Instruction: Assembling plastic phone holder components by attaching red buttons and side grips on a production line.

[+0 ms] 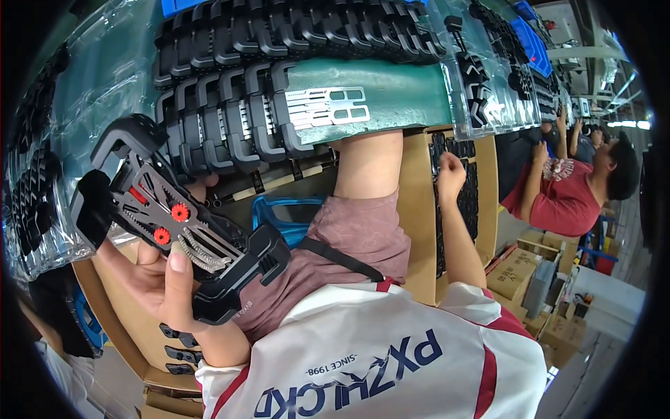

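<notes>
My left hand [171,286] grips a black phone-holder-like clamp [223,241], its thumb lying beside two coil springs [202,253]. The clamp's open middle shows a silver metal plate, two red gears [180,211] and a red slider. Out to the right, my right hand [451,178] is closed, fingers curled together, above a cardboard box [487,202] holding stacked black parts. Whatever those fingers hold, if anything, is too small to make out. Flat slotted metal plates [349,113] lie on the green mat [405,91], beyond my knee.
Black clamp bodies [223,119] stand in two rows on the bench. Clear plastic trays [499,94] of black parts flank them. A blue stool-like frame [279,213] sits under the bench. Another cardboard box [115,307] is at left. A co-worker in red [565,188] sits at right.
</notes>
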